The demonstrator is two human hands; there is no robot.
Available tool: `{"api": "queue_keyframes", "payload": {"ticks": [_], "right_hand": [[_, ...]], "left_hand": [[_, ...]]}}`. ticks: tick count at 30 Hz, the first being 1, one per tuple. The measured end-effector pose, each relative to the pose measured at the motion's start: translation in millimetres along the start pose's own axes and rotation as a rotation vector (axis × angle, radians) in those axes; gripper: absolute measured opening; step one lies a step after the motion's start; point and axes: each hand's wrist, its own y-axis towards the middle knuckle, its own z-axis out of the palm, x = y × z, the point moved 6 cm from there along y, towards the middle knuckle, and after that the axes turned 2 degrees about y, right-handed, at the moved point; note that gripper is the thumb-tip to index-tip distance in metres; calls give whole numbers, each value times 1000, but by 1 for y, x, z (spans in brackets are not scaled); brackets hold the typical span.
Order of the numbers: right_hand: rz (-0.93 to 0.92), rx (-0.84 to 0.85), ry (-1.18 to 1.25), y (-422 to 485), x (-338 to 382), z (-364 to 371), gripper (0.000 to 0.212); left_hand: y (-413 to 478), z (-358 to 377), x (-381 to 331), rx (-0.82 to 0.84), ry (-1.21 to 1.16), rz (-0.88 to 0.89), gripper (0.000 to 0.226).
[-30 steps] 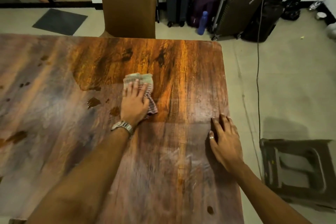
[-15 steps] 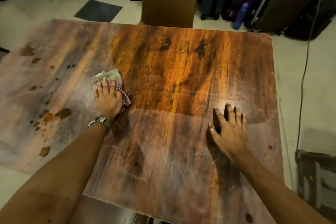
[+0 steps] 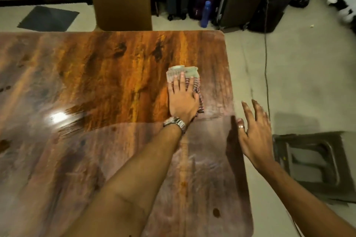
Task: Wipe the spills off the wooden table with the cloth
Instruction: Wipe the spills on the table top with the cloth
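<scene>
Four of our left fingers (image 3: 181, 81) lie flat and slightly spread on the folded cloth (image 3: 189, 72), pressing it to the bench (image 3: 115, 59) near its right edge, so the whole palm bears on it for wiping. Left hand (image 3: 183, 100) holds nothing else, watch (image 3: 175, 122) on the wrist, arm stretched forward. Right hand (image 3: 254, 131) hovers empty past the bench edge, fingers splayed wide, likely for balance. Spot (image 3: 216, 212) near the close corner not yet wiped.
</scene>
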Motion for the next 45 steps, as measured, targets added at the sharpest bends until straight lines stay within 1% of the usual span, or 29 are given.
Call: {"api": "queue_keyframes", "payload": {"ticks": [3, 7, 11, 14, 18, 20, 22, 25, 28, 31, 34, 37, 40, 43, 45], "right_hand": [[12, -3, -21, -4, -18, -7, 55], [28, -13, -19, -5, -22, -7, 57], [19, 7, -16, -9, -15, -5, 56], [1, 32, -13, -14, -3, -7, 56], [13, 81, 9, -27, 16, -5, 55], [11, 127, 15, -35, 28, 1, 55], [2, 189, 5, -43, 38, 13, 55], [-47, 262, -23, -49, 60, 34, 56], [-138, 317, -49, -48, 87, 55, 55], [-217, 360, -58, -49, 120, 77, 53], [-250, 350, -83, -52, 145, 92, 51], [-242, 313, -96, -53, 153, 98, 49], [-265, 290, -97, -51, 153, 97, 47], [-266, 288, -99, -46, 149, 90, 47], [-210, 278, -74, -41, 142, 81, 47]], "left_hand": [[-5, 13, -74, 40, -11, 88, 67], [-9, 19, -119, 81, 3, 160, 65], [-22, 19, -126, 87, 5, 200, 61], [-51, 23, -127, 75, 1, 255, 63], [-102, 29, -110, 126, 38, 353, 80], [-114, 24, -87, 114, -33, 357, 71], [-117, 16, -54, 94, -108, 301, 63], [-119, 7, 17, 101, -97, 202, 65], [-117, -5, 108, 90, -84, 84, 66], [-120, -21, 210, 90, -46, -71, 72], [-132, -37, 312, 74, -9, -222, 77], [-163, -45, 395, 20, -10, -353, 74], [-207, -46, 432, -21, -34, -433, 70], [-236, -44, 425, -32, -34, -520, 70], [-242, -43, 407, -29, -43, -569, 70]]}}
